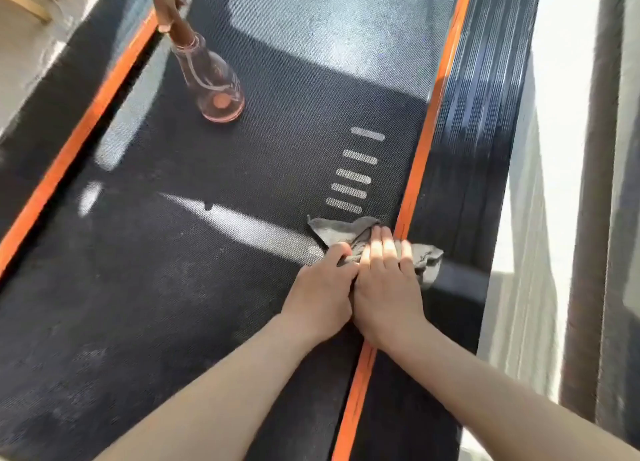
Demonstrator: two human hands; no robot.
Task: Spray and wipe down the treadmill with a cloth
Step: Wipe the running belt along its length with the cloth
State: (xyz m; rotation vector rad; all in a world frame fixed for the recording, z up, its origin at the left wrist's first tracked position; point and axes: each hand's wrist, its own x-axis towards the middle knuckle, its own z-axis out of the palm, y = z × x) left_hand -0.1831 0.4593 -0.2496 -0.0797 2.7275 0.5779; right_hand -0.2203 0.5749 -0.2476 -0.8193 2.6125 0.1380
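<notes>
Left grip (pixel 322 287) has its fingers curled round a bunched part of the grey cloth (pixel 334 230) and holds it. Right grip (pixel 384 280), touching the left one, lies flat with straight fingers pressing the cloth down. The cloth sits at the right edge of the treadmill belt (pixel 207 270), draped across the orange strip (pixel 417 169) onto the ribbed black side rail (pixel 467 148), just nearer than five pale bars (pixel 354 176) printed on the belt. A clear spray bottle (pixel 214 82) with pinkish liquid stands on the belt at the far left, well apart from the cloth.
</notes>
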